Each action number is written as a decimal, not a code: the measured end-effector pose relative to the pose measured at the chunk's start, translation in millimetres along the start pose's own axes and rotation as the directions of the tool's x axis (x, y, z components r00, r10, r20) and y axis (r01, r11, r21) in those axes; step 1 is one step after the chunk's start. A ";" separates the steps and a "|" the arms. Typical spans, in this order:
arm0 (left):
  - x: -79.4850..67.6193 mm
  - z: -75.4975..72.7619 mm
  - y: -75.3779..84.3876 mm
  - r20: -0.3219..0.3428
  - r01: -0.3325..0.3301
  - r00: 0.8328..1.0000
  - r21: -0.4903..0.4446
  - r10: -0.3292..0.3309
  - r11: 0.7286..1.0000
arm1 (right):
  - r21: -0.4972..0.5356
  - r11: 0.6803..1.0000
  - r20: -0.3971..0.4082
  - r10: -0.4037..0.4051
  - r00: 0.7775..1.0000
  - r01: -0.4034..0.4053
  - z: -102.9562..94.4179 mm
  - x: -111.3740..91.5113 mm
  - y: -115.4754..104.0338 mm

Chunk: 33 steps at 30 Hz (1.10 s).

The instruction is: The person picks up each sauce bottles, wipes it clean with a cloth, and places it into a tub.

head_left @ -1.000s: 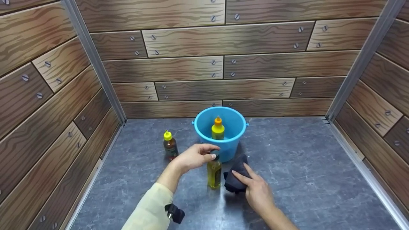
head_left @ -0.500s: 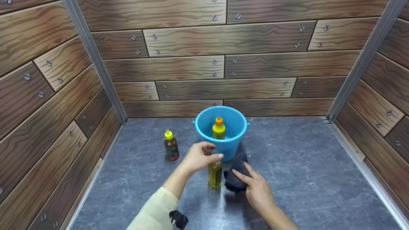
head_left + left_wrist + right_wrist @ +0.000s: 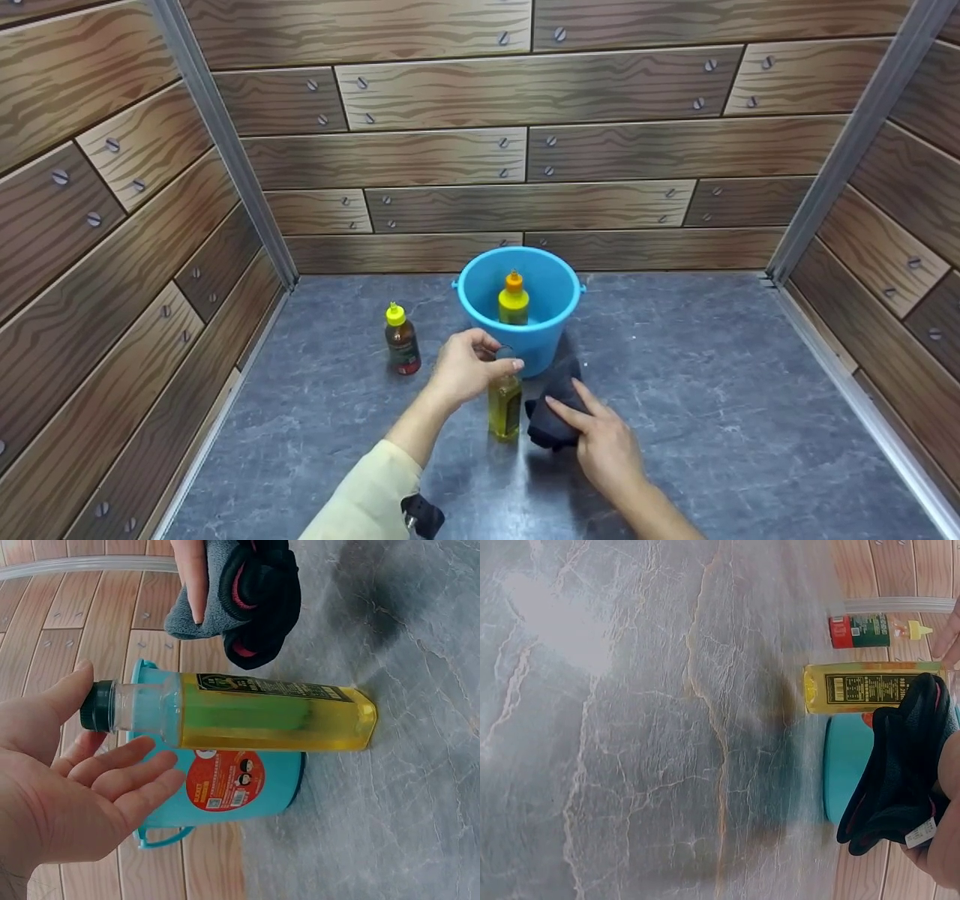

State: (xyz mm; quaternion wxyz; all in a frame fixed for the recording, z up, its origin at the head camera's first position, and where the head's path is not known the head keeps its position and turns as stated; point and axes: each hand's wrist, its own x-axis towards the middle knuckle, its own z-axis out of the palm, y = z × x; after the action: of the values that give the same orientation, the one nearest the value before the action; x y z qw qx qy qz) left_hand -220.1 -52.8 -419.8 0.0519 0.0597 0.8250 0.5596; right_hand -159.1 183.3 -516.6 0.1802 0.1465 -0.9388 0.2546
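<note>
My left hand [image 3: 465, 371] is at the dark screw cap [image 3: 97, 706] of a glass bottle of yellow oil [image 3: 505, 412]. Thumb and forefinger lie on opposite sides of the cap, while the other fingers stay loosely bent below it in the left wrist view. Upright on the floor, the bottle shows a black label in the right wrist view. Just right of it, my right hand [image 3: 609, 450] holds a folded dark cloth [image 3: 559, 412] with pink edging and a white tag. Part of the cap is hidden behind the left thumb in the head view.
A blue bucket [image 3: 540, 351] stands right behind the oil bottle, with a yellow squeeze bottle [image 3: 513, 304] with an orange top inside. To the left is a brown bottle [image 3: 403, 346] with a yellow nozzle. Wood-patterned walls [image 3: 435, 157] enclose the grey marbled floor [image 3: 712, 390].
My left hand has shifted slightly right and turned at the cap, the thumb now reaching further across it. The right hand and cloth stay in place.
</note>
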 end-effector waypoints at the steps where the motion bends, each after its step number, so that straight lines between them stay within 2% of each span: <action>1: 0.2 -0.2 0.1 0.005 -0.004 1.000 -0.006 0.004 1.000 | 0.000 1.000 0.000 0.001 1.000 -0.001 0.1 0.0 -0.1; 6: 1.6 -2.8 0.1 0.050 -0.023 0.998 -0.019 0.024 1.000 | 0.004 1.000 0.001 0.008 1.000 -0.008 -0.2 -0.6 -1.3; 10: 2.9 -6.2 -1.4 0.116 -0.047 0.992 -0.040 0.051 0.998 | 0.005 1.000 -0.002 0.004 1.000 -0.004 -0.2 -0.6 -1.8; 17: 5.3 -14.8 -1.0 0.223 -0.099 0.969 -0.032 0.104 0.995 | 0.014 0.999 -0.020 -0.036 0.999 0.036 -2.8 1.8 -4.3; 22: 8.3 -22.8 -2.6 0.295 -0.095 0.951 -0.015 0.095 0.995 | 0.027 0.998 -0.017 -0.059 0.998 0.059 -7.0 4.2 -9.4; 27: 10.0 -28.7 -4.5 0.334 -0.079 0.940 0.008 0.072 0.997 | 0.048 0.996 -0.003 -0.076 0.997 0.076 -10.4 6.4 -13.3; 33: 9.5 -30.5 -5.1 0.340 -0.075 0.938 0.007 0.068 0.997 | 0.063 0.991 -0.026 -0.116 0.993 0.117 -10.8 8.7 -16.1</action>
State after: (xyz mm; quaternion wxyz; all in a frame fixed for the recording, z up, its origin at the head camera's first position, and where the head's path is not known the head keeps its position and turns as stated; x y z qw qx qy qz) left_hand -234.3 -81.2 -413.4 0.1724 0.1856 0.8065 0.5342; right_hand -158.2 174.1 -497.4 0.2004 0.2040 -0.9179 0.2752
